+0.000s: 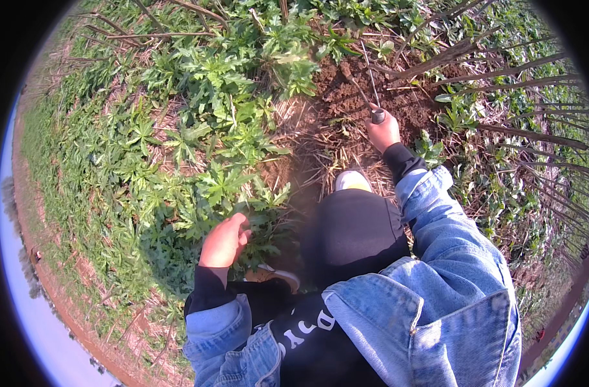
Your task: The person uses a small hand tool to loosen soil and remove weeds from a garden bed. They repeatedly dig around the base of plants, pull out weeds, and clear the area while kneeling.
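Observation:
My right hand (383, 131) is closed round the dark grip of a hand tool (372, 80). A thin, pale metal shaft or blade runs from the grip toward loose brown soil (352, 90); its exact kind is hard to make out. A brown stem-like piece (358, 85) lies along its left side. Lower left, my left hand (225, 242) hovers over leafy green weeds (223, 184). Its fingers are loosely curled and slightly apart, with nothing visible in them. The palm side is partly hidden.
Dry woody stalks (436, 61) lean in from the upper right, with more along the right side. Dry straw (346, 145) covers ground ahead of my shoe (353, 181). My other shoe (274, 277) stands among weeds below my left hand. Dense weeds spread leftward.

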The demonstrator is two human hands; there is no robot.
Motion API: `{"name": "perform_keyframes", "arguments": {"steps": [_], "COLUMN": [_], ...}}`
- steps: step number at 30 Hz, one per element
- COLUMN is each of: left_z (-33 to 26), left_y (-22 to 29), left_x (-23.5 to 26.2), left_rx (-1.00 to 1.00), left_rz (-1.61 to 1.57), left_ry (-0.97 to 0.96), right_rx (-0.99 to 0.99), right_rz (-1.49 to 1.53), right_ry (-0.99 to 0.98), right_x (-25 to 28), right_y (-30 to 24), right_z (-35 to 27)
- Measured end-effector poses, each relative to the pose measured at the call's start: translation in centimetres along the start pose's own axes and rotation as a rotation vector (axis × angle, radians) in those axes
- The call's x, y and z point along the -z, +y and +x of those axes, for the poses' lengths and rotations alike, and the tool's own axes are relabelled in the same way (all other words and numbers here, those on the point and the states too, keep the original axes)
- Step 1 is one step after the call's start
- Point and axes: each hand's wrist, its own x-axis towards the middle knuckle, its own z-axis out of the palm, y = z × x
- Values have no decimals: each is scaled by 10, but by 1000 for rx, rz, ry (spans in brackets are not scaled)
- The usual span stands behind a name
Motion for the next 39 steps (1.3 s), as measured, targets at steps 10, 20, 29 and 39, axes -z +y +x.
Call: {"name": "perform_keyframes", "arguments": {"steps": [10, 20, 29, 39], "left_z": [-24, -27, -49, -81], "left_y": [23, 18, 18, 10], "left_x": [-8, 2, 3, -4], "left_rx": [-610, -557, -635, -720], "left_rz": [1085, 1121, 1095, 1063], "left_ry": [128, 141, 189, 214], "right_rx": [261, 446, 662, 175], "right_rz": [-363, -1099, -1819, -1701], "right_ry": [149, -248, -686, -1085], "right_x": [25, -4, 37, 99], "right_y": [-73, -152, -192, -189], "right_z": [26, 168, 89, -24]}}
